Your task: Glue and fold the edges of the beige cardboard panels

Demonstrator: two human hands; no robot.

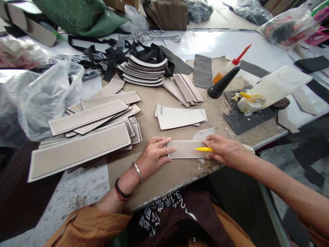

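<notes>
A small rectangular beige panel (183, 149) with a pale border lies flat near the table's front edge. My left hand (155, 152) rests at its left end, fingers spread and touching it. At the opposite end, my right hand (223, 149) is closed around a yellow-handled brush (204, 149), its pointed handle end aimed left over the panel. A whitish tuft shows behind that hand. The right fingers also touch the panel's right end. Just beyond are a few loose pale strips (180, 119), overlapping one another.
Long bordered panels (79, 151) are piled at left beside clear plastic bags (51, 99). Curved pieces (144, 70) and narrow strips (189, 89) lie farther back. On the right are a black cone-shaped tool (223, 82), a red-tipped bottle (222, 75) and a glue-smeared white container (277, 87).
</notes>
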